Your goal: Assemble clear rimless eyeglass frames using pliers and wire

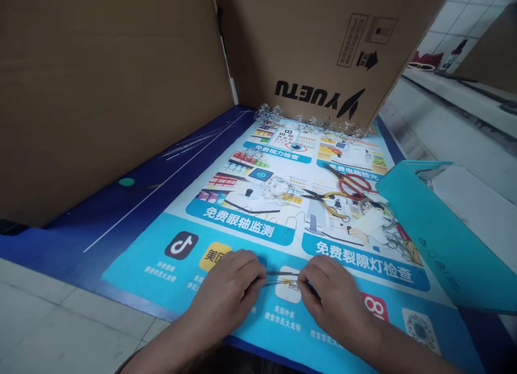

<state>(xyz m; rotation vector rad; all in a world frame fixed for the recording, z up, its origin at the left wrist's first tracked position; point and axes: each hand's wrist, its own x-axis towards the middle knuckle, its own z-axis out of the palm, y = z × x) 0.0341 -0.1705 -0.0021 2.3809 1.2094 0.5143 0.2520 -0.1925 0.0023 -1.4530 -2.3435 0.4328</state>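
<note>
My left hand [238,282] and my right hand [333,296] are close together above the front of a printed blue banner [137,272]. Both are closed in a pinch, and thin wire [281,273] runs in a couple of strands across the short gap between them. The wire's ends are hidden inside my fingers. Beyond my right hand lie a pair of yellow-handled pliers [334,208] and a pair of red-handled scissors [355,185], with a loose wire coil [379,211] beside them. A tangle of bent wire pieces [278,187] sits on the banner past my left hand.
Tall cardboard panels [109,83] stand at the left and across the back [315,51]. More wire tangles [270,114] lie along the back panel's foot. At the right is a teal box [424,234] with a white interior. A ledge [452,89] with bottles and small items is at far right.
</note>
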